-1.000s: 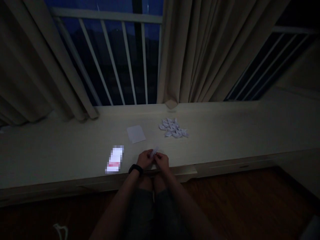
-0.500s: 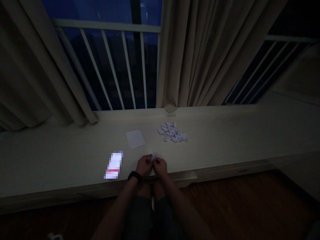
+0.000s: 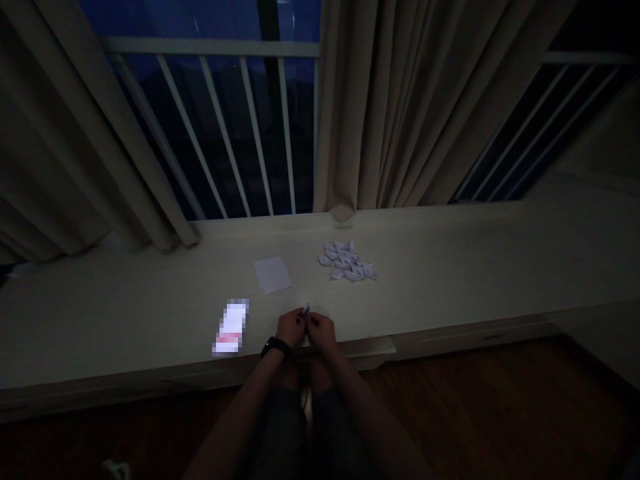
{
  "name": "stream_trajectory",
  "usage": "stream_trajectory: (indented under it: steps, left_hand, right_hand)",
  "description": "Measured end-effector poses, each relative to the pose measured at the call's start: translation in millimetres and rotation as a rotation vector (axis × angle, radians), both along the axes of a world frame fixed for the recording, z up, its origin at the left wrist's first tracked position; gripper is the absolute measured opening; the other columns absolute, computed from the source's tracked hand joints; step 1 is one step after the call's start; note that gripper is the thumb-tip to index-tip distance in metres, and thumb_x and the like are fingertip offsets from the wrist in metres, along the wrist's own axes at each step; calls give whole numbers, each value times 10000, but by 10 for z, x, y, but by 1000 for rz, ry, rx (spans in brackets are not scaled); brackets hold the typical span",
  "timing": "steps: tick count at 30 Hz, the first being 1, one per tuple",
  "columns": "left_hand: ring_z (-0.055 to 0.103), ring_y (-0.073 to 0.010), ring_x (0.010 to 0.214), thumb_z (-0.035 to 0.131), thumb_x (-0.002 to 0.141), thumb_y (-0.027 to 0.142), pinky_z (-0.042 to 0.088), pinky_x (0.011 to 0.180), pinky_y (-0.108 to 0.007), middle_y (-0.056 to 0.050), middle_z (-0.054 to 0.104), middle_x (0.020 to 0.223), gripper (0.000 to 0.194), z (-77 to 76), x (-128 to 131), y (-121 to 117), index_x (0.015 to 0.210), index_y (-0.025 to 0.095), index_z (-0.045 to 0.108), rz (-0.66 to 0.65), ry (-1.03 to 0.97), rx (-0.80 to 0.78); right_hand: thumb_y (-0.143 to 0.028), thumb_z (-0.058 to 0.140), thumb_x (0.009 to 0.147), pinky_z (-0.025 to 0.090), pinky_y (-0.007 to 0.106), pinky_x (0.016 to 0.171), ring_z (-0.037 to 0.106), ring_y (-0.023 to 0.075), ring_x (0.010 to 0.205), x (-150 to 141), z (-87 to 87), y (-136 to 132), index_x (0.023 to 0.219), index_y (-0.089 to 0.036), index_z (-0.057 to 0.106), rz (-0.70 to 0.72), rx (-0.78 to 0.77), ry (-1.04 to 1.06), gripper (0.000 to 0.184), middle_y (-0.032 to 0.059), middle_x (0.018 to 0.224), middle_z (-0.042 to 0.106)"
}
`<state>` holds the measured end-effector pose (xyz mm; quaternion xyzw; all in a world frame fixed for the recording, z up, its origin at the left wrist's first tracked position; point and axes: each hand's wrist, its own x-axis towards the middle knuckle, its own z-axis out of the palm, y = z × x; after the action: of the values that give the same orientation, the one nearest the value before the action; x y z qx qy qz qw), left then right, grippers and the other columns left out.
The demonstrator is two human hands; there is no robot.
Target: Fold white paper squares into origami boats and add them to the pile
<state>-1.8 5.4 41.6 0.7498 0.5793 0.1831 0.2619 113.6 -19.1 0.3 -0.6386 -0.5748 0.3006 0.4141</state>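
In the head view, grasping a small folded paper point(image 3: 307, 309) between the fingertips of the left hand point(image 3: 291, 328) and of the right hand point(image 3: 321, 331), with both sets of fingers curled and nearly meeting around it. Held close above the near edge of the pale bench point(image 3: 450, 267), just over the knees. Showing only a narrow, pale tip past the fingers now, where half a second and a second ago showing a broader slip; mostly covered by the fingers at this moment, and too dark and small there to make out the folds. Resting in much the same place as before, both of them, with forearms reaching in from below and a black wristband point(image 3: 275, 347) on the left wrist. Lying unchanged on the bench beyond the left hand, flat square paper point(image 3: 273, 275). Clustered to the right of that, also as before, a group of small folded paper pieces point(image 3: 347, 260), well apart from the fingers. Glowing to the left of the left hand, near the front edge, a bright pixelated rectangle point(image 3: 231, 327). Hanging behind the bench, beige curtains point(image 3: 350, 100) beside a white railing point(image 3: 210, 47), only slightly shifted within the view.
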Motion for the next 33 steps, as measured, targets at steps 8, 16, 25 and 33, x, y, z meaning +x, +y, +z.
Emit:
stream_trajectory:
  steps: [8, 16, 25, 33]
  left_hand:
    - [651, -201, 963, 523, 813, 137, 485, 870, -295, -98, 701, 1055, 320, -2, -108, -6, 1088, 148, 686, 177, -203, -57]
    - [680, -192, 796, 620, 740, 150, 565, 710, -303, -84, 728, 930, 219, -293, -138, 49, 934, 135, 720, 260, -781, -300]
    - [680, -204, 799, 678, 671, 216, 571, 758, -366, -101, 717, 938, 259, -539, -201, 64, 908, 115, 706, 268, -971, -342]
    - [643, -194, 947, 552, 762, 185, 545, 803, -332, -86, 665, 1123, 361, -397, -294, 92, 1108, 173, 653, -124, -668, -305]
  right_hand:
    - [-222, 513, 764, 485, 246, 615, 642, 170, 619, 66, -82, 58, 1074, -194, 682, -102, 0, 61, 355, 32, 704, 708]
    - [-272, 540, 693, 494, 231, 449, 623, 145, 486, 144, -313, 142, 1049, -170, 670, -29, -78, 492, 392, 24, 693, 695]
    - [-265, 566, 648, 504, 239, 478, 620, 141, 491, 193, -259, 97, 865, -155, 730, -5, -89, 612, 293, 41, 689, 704]
    - [-244, 624, 603, 499, 242, 499, 602, 131, 512, 258, -197, 46, 825, -160, 690, 98, -130, 636, 247, 30, 721, 691]
